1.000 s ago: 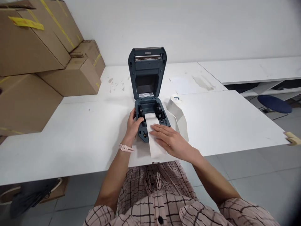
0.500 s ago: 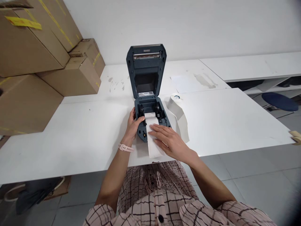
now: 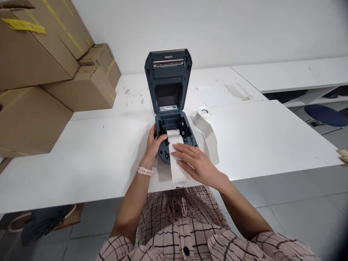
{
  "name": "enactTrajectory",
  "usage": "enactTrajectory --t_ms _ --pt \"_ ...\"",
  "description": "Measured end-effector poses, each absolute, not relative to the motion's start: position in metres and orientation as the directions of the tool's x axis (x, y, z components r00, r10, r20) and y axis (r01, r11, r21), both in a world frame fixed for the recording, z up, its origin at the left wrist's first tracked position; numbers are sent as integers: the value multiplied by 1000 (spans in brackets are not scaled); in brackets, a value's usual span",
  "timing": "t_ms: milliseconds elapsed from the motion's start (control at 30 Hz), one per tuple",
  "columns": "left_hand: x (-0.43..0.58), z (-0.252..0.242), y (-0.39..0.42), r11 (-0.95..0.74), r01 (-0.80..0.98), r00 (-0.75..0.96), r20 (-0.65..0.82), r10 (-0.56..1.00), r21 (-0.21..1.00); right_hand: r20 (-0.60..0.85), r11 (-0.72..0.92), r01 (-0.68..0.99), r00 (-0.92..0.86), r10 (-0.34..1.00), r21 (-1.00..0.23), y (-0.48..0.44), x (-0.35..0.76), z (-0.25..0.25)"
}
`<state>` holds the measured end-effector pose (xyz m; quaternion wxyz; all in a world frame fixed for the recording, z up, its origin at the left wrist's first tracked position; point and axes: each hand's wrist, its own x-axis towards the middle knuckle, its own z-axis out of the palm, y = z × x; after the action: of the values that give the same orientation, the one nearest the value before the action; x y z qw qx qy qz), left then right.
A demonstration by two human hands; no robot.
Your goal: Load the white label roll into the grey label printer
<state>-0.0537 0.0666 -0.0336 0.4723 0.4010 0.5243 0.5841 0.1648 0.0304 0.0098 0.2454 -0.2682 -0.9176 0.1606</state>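
Paper strip point(image 3: 178, 175) was seen fed out over the front of the opened printer point(image 3: 172, 116) on the white table point(image 3: 81, 159). Hardly any change was shown against the views 0.5 and 1.0 seconds earlier, so the strip was judged to be held steady rather than drawn along. The printer's side was clasped by the left hand point(image 3: 153, 145), its thumb over the inner edge. The strip was covered by the right hand point(image 3: 198, 162), its fingers extended, slightly fanned and angled leftward; pressure could not be told.

white table point(image 3: 261, 141) | on it: open printer point(image 3: 170, 116), paper roll point(image 3: 208, 130), cardboard boxes point(image 3: 87, 88)
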Motion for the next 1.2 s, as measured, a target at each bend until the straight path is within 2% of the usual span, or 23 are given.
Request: enactTrajectory --t_ms 767,867,967,1033,1100,1167,1200 --pt "-54 -34 64 16 -176 -244 -60 968 984 349 775 392 -728 590 -495 29 167 7" --pt "-54 -38 66 16 -221 -283 -80 956 975 326 769 290 -779 536 -570 37 181 24" --pt "-54 -42 67 36 -269 -261 -109 959 963 441 748 106 -750 493 -655 72 193 71" --pt "-56 -42 67 65 -282 -249 -139 959 957 597 757 168 -518 612 -631 112 189 110" --pt "-57 -42 67 82 -288 -243 -156 958 954 628 701 216 -323 708 -680 161 171 144" --pt "-58 -39 68 85 -294 -237 -159 958 952 500 553 222 -254 828 -803 207 147 167" --pt "-58 -38 68 83 -298 -236 -157 959 951 408 471 220 -278 869 -854 225 135 174"
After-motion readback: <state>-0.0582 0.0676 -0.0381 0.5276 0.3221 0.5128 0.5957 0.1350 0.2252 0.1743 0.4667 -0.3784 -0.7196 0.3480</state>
